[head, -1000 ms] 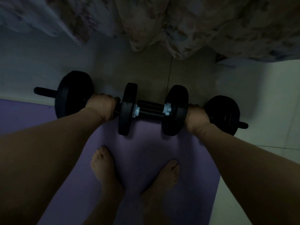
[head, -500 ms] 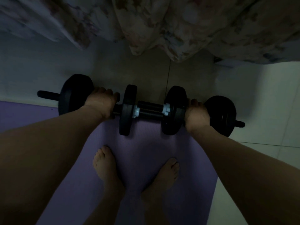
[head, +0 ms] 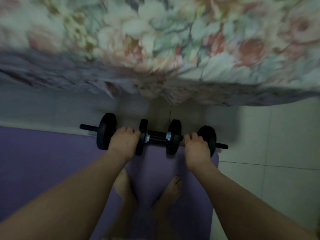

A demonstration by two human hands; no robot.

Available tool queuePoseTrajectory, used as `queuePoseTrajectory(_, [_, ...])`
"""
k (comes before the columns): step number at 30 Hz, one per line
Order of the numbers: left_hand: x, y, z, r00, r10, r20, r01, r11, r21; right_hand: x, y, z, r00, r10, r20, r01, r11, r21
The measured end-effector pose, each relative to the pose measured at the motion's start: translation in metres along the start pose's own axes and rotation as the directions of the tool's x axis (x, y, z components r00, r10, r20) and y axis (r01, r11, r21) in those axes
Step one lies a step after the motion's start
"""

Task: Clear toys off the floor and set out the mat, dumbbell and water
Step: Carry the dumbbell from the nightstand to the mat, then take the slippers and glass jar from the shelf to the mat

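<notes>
The black dumbbell (head: 156,138), a long bar with plates at both ends and two inner plates, lies across the far edge of the purple mat (head: 52,161). My left hand (head: 123,142) rests on the left grip, between the outer and inner plates, with its fingers stretched out over the bar. My right hand (head: 195,150) lies on the right grip with its fingers spread and loosened. Neither hand is wrapped tightly around the bar. No water bottle is in view.
A floral bedspread (head: 173,49) hangs over the bed's edge just beyond the dumbbell. My bare feet (head: 150,193) stand on the mat. Pale floor tiles (head: 268,144) stretch to the right of the mat.
Both fists have loosened, and the fingers now stretch out over the bar. The view has risen and tilted up, so more of the bedspread shows. The dumbbell has stayed in place.
</notes>
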State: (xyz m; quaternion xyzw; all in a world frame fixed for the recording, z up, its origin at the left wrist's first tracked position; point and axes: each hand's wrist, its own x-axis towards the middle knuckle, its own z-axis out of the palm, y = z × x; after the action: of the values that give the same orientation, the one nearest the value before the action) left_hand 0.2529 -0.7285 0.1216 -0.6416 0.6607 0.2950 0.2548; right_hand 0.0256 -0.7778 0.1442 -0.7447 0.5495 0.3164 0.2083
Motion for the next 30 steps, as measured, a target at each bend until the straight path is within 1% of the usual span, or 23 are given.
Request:
queuePoseTrajectory(3, [-0.036,0.017,-0.036,0.999,0.033,0.038,-0.032,0.999,-0.022,-0.035,-0.006,-0.039,0.998,-0.056,0.007,0.056,0.998,0.032])
queuePoseTrajectory(7, [-0.098,0.039,-0.103,0.996,0.089,-0.005,-0.089,0.996,-0.012,-0.097,-0.003,-0.108,0.993,-0.108,-0.049,0.11,0.993,0.042])
queuePoseTrajectory(12, [-0.172,0.053,-0.199,0.998,0.061,-0.028,-0.061,0.998,-0.005,-0.173,0.011,-0.192,0.983,-0.128,-0.133,0.131,0.991,0.013])
queuePoseTrajectory(18, [-0.27,0.067,-0.321,0.99,0.129,-0.065,-0.124,0.989,0.075,-0.276,0.028,-0.297,0.952,-0.096,-0.292,0.111,0.993,0.038])
queuePoseTrajectory(21, [-0.307,0.086,-0.375,0.977,0.192,-0.099,-0.176,0.974,0.144,-0.321,0.037,-0.339,0.914,-0.084,-0.396,0.123,0.99,0.075])
queuePoseTrajectory(25, [-0.344,0.116,-0.427,0.91,0.348,-0.227,-0.283,0.919,0.276,-0.371,0.05,-0.382,0.884,-0.066,-0.462,0.126,0.987,0.1])
queuePoseTrajectory(27, [-0.361,0.13,-0.447,0.859,0.427,-0.282,-0.327,0.882,0.339,-0.395,0.056,-0.395,0.857,-0.01,-0.515,0.073,0.992,0.102])
queuePoseTrajectory(30, [-0.383,0.149,-0.477,0.79,0.526,-0.314,-0.399,0.831,0.388,-0.428,0.067,-0.408,0.812,0.051,-0.581,-0.015,0.998,0.066])
